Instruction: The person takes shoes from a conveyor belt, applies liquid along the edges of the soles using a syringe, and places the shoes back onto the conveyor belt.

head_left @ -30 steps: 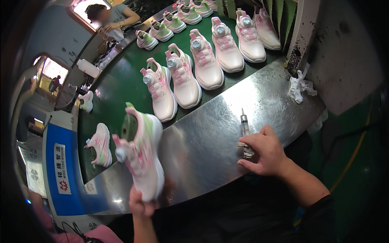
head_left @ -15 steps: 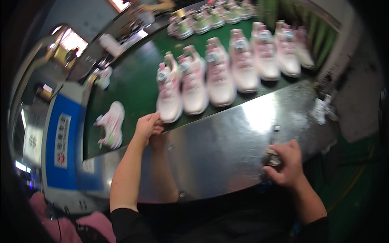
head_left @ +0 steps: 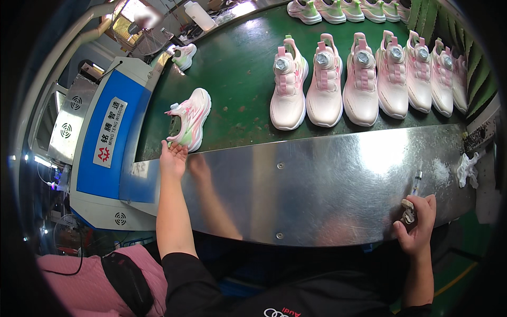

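On the green conveyor belt (head_left: 248, 63) at the left, a pink-and-white sneaker (head_left: 194, 117) with a green heel lies on its side, toe pointing away. My left hand (head_left: 174, 158) reaches its heel, fingers apart, fingertips at the heel edge. Over the steel ledge (head_left: 317, 185) at the right, my right hand (head_left: 420, 224) is closed round a small, crumpled, off-white lump (head_left: 407, 212). Just beyond its fingers is a slim clear tube-like tool (head_left: 417, 180); whether the hand touches it I cannot tell.
Several similar sneakers (head_left: 360, 90) stand upright in a row, with another row (head_left: 346, 10) farther back. A lone sneaker (head_left: 184, 56) lies at the far left. A blue-and-white machine housing (head_left: 113, 132) borders the belt. White scraps (head_left: 467, 170) lie at the ledge's right end.
My left hand has left the toe of the row's nearest sneaker and moved left to the heel of the sideways one. The right hand still holds the lump. The view has shifted left.
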Motion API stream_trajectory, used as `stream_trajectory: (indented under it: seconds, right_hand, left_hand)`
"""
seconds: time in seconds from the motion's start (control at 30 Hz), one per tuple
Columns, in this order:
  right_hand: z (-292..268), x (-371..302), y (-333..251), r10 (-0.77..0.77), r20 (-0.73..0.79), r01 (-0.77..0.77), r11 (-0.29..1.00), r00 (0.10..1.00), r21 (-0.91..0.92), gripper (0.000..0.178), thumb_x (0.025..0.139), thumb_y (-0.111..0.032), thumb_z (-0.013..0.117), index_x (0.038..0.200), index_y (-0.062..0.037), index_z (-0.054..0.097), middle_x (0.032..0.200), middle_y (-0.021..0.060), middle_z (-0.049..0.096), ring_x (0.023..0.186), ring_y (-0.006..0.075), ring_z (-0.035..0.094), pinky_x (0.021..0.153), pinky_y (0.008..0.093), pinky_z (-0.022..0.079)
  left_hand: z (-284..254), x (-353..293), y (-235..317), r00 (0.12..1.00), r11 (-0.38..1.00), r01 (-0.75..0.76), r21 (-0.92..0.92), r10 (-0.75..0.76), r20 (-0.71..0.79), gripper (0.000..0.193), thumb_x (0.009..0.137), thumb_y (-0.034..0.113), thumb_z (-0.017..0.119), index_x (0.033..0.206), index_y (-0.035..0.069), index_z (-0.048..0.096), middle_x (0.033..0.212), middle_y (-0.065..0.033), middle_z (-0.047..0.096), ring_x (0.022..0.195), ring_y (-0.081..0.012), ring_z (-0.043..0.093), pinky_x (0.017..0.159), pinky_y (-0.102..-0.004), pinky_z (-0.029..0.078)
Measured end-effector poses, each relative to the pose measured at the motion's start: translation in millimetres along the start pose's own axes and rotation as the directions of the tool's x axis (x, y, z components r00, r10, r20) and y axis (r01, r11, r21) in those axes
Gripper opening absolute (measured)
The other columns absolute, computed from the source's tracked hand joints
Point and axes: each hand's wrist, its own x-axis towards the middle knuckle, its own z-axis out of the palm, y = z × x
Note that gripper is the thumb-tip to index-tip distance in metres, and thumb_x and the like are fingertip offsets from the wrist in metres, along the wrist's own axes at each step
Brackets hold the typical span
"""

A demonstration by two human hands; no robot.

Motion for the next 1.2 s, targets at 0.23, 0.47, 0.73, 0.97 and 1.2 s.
stream_trajectory:
  seconds: [0.23, 0.47, 0.73, 0.97, 1.2]
  right_hand:
    - [3.7, -0.9, -3.3, 0.029, -0.029, -0.028, 0.999, 0.999, 0.034, 0.048, 0.064, -0.023, 0.070, 0.103, 0.0013, 0.057, 0.086, 0.0092, 0.057, 0.077, 0.0243, 0.041, 0.069, 0.0340, 0.038]
    - [-2.0, -9.6, -0.5, 0.010, -0.031, -0.009, 0.999, 0.999, 0.036, 0.047, 0.065, -0.024, 0.071, 0.103, 0.0013, 0.058, 0.087, 0.0098, 0.058, 0.077, 0.0249, 0.041, 0.068, 0.0345, 0.038]
    - [-5.7, -0.9, 4.7, 0.047, -0.004, -0.046, 0.985, 0.999, 0.168, 0.049, 0.069, -0.020, 0.073, 0.110, 0.0014, 0.057, 0.086, 0.0095, 0.053, 0.074, 0.0210, 0.044, 0.068, 0.0297, 0.038]
    - [-19.7, -34.5, 21.1, 0.380, 0.050, -0.304, 0.648, 0.924, 0.698, 0.059, 0.075, -0.019, 0.077, 0.123, 0.0013, 0.050, 0.108, 0.0058, 0.055, 0.096, 0.0134, 0.054, 0.086, 0.0254, 0.043]
    - [-45.5, -40.7, 35.5, 0.439, -0.043, -0.294, 0.667, 0.897, 0.685, 0.061, 0.081, -0.024, 0.072, 0.130, 0.0007, 0.045, 0.109, 0.0048, 0.055, 0.096, 0.0127, 0.054, 0.087, 0.0263, 0.044]
  left_hand:
    - [13.2, -6.8, 26.9, 0.994, 0.959, -0.100, 0.264, 0.085, 0.069, 0.024, 0.094, 0.024, 0.053, 0.079, 0.006, 0.052, 0.068, -0.0037, 0.052, 0.058, -0.0190, 0.055, 0.050, -0.0266, 0.040]
    - [84.9, -148.3, 42.3, 0.863, 0.846, -0.366, 0.388, 0.153, 0.481, 0.032, 0.093, 0.020, 0.047, 0.064, 0.007, 0.046, 0.053, -0.0027, 0.043, 0.044, -0.0112, 0.044, 0.040, -0.0234, 0.029]
    - [56.6, -307.2, -37.6, 0.647, 0.700, -0.538, 0.469, -0.014, 0.763, 0.030, 0.087, 0.016, 0.053, 0.072, -0.007, 0.065, 0.066, -0.0151, 0.065, 0.056, -0.0200, 0.061, 0.055, -0.0278, 0.051]
    - [39.9, -206.6, -34.7, 0.751, 0.994, -0.073, 0.081, 0.001, 0.660, 0.025, 0.096, 0.020, 0.046, 0.094, -0.003, 0.058, 0.089, -0.0144, 0.063, 0.078, -0.0187, 0.061, 0.066, -0.0271, 0.049]
    - [76.7, -127.2, -53.7, 0.860, 0.936, -0.007, 0.352, -0.174, 0.480, 0.035, 0.098, 0.028, 0.043, 0.111, -0.003, 0.054, 0.102, -0.0148, 0.063, 0.094, -0.0221, 0.063, 0.082, -0.0333, 0.051]
